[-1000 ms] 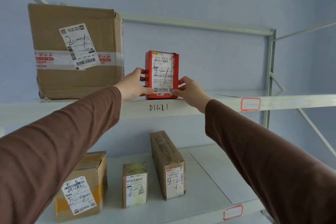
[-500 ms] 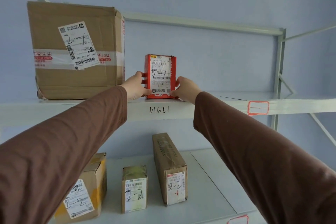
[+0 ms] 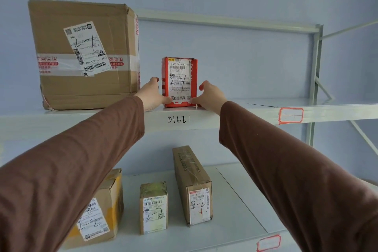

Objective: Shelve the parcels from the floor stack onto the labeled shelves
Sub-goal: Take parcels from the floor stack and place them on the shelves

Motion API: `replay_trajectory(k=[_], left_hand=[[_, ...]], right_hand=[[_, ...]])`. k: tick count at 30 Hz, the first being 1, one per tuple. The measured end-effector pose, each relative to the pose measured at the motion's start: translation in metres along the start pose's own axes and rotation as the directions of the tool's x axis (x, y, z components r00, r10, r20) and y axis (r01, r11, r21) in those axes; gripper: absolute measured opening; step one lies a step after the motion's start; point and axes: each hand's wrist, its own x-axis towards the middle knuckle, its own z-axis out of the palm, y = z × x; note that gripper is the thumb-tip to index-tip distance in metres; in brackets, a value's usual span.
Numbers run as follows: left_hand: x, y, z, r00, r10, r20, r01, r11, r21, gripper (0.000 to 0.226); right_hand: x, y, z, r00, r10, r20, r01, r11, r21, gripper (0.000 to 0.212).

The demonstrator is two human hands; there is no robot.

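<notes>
A small red parcel with a white label marked "2-1" stands upright on the upper shelf, above the handwritten "D1621". My left hand holds its lower left side, thumb on the front face. My right hand holds its lower right side the same way, fingertips just off the edge. Both arms reach up in brown sleeves. The floor stack is out of view.
A large cardboard box marked "2-1" stands just left of the red parcel. On the lower shelf stand three cardboard parcels marked "2-2". Red-edged tags mark the shelf fronts. A steel post rises at right.
The red parcel has slid a little deeper onto the upper shelf between both hands. My fingers have loosened from its sides while the thumbs stay on its front.
</notes>
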Motion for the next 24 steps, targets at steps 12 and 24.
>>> replay_trajectory(k=[12,24], left_hand=[[-0.039,0.005,0.013,0.864,0.347,-0.365,-0.255,0.926,0.278,0.125],[-0.107,0.067,0.098,0.734,0.679,0.018,-0.624,0.662,0.415,0.086]], right_hand=[[-0.048,0.019,-0.008,0.975,-0.111,-0.192,0.077,0.981,-0.175,0.065],[-0.188,0.062,-0.049,0.919,-0.124,-0.373,-0.134,0.793,-0.595,0.067]])
